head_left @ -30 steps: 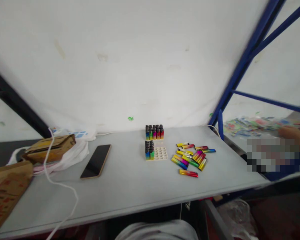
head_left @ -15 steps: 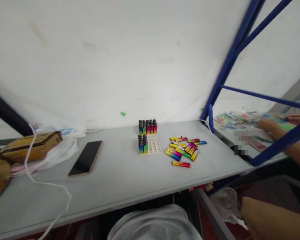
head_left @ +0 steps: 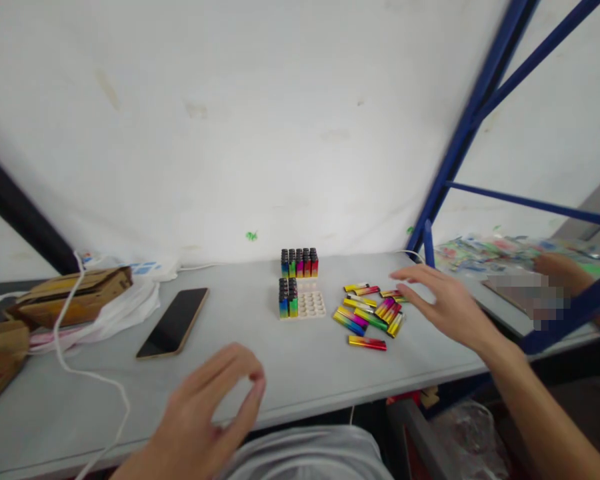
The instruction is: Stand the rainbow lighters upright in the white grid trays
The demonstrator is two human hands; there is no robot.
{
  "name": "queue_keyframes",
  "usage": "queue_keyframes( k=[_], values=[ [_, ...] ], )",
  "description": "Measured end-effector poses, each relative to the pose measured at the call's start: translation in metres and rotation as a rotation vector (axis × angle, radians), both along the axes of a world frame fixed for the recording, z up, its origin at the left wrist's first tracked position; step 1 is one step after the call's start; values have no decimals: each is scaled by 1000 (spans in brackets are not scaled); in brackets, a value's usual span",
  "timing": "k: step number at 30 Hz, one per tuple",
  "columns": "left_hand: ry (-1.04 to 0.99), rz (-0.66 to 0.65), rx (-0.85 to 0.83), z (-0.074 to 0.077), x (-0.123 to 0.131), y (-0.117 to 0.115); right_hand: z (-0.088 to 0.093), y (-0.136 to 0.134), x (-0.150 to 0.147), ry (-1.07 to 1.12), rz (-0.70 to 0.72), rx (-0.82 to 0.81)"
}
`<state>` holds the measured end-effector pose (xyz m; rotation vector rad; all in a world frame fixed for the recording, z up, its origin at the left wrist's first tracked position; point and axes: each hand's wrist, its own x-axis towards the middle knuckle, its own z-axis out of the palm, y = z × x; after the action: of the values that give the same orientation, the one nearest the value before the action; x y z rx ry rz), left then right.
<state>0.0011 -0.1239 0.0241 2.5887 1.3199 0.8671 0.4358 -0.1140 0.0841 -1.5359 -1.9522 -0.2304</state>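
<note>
Loose metallic-coloured lighters (head_left: pixel 373 319) lie in a scattered pile on the grey table. My right hand (head_left: pixel 443 303) reaches over the pile's right edge, thumb and fingers apart, holding nothing. It partly hides the lighters at the far right. Low in front of the table, my left hand (head_left: pixel 210 400) hovers with loosely curled fingers. Its thumb and index tips come close together, and no object shows between them. A white tray (head_left: pixel 313 305) with round holes holds upright lighters (head_left: pixel 289 298) on its left side. Behind it stands a block of upright lighters (head_left: pixel 300 263).
A phone (head_left: pixel 174 323) lies to the left, near cardboard boxes (head_left: pixel 75 293), a white plastic bag (head_left: pixel 125 307) and a white cable (head_left: pixel 63 333). A blue metal frame (head_left: pixel 460 147) rises at the right. Beyond it, another person's arm (head_left: pixel 563 273) is over a neighbouring table.
Both my hands have come up into view, the right one out over the loose lighters and the left one above the table's front edge. The lighters and tray keep their arrangement.
</note>
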Motion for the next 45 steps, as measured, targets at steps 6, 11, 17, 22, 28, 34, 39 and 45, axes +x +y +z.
queue_keyframes(
  k=[6,11,17,22,28,34,39,45],
  values=[
    [35,40,-161,-10,45,131,-51,130,16,-140,99,-386],
    [112,-103,-273,-29,55,177,-67,170,29,-99,143,-709],
    [63,-240,-287,-31,57,190,-68,170,25,175,200,-487],
    [19,-255,-248,-38,53,194,-57,170,-15,752,328,-242],
    [26,-251,-180,-47,52,193,-46,176,-83,1349,498,-314],
    [16,-248,-177,-44,52,190,-57,169,-124,1450,608,-457],
    [-7,-262,-168,-45,51,190,-70,162,-135,1350,416,-523],
    [23,-251,-167,-46,50,190,-80,165,-147,1265,195,-554]
  ],
)
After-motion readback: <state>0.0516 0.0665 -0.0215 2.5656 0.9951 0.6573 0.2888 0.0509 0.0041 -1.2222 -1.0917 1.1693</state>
